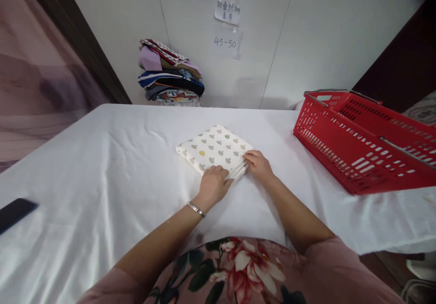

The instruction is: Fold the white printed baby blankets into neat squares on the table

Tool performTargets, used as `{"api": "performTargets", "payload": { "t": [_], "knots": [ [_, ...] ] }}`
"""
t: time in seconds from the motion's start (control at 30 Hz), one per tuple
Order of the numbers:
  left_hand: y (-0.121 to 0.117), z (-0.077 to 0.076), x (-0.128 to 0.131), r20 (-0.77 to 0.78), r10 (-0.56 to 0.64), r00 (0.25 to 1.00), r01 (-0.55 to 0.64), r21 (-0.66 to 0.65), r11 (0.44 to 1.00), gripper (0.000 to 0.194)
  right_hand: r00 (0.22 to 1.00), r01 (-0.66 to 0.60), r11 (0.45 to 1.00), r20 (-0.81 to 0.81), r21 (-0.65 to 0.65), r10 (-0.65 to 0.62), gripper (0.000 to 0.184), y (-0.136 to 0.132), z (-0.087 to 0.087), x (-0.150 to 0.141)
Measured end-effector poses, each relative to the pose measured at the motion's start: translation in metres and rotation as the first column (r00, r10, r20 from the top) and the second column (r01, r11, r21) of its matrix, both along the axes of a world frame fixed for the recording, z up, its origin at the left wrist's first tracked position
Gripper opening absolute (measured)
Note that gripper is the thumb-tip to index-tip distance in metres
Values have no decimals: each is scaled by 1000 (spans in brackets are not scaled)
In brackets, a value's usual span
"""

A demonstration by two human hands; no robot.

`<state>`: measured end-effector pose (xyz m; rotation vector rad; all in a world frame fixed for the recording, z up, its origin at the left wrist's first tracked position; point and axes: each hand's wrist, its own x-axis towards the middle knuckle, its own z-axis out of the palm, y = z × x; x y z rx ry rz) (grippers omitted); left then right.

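Observation:
A folded white cloth (215, 146) with a grey printed pattern and a few small yellow and green marks lies on the white-covered table in front of me. Its layered edge faces me on the near right side. My left hand (214, 186) grips the near corner, fingers on top and thumb by the layers. At the right corner, my right hand (259, 165) pinches the same layered edge between thumb and fingers. A silver bracelet is on my left wrist.
A red plastic basket (327, 136) with metal handles stands on the right of the white tablecloth (136, 181). Folded fabrics (170, 74) are piled at the back by the wall, below handwritten paper signs (226, 42). A dark phone-like object (15, 213) lies at the left edge.

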<state>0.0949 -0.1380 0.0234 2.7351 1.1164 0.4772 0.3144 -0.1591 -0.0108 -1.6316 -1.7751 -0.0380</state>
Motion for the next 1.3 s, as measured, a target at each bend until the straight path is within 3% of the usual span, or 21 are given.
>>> {"api": "performTargets", "payload": {
  "t": [0.27, 0.57, 0.7, 0.97, 1.3],
  "knots": [
    [6, 5, 14, -102, 101, 990, -113, -128, 985, 15, 991, 32, 981, 132, -190, -6, 31, 4, 1, 3],
    [4, 2, 16, -125, 100, 987, -108, -62, 992, 21, 1000, 6, 997, 18, -83, -4, 27, 5, 0, 3],
    [5, -1, 17, -143, 110, 984, -115, -32, 993, 24, 999, -39, 992, 28, -118, 42, 29, 2, 2, 6],
    [7, 1, 13, -75, 111, 991, -118, -103, 988, 23, 990, -88, 975, 90, -204, 109, 33, 1, 6, 7],
    [6, 5, 18, -183, 94, 979, -111, -84, 990, 22, 993, -48, 977, 99, -208, 70, 32, 4, 2, 5]
  ]
}}
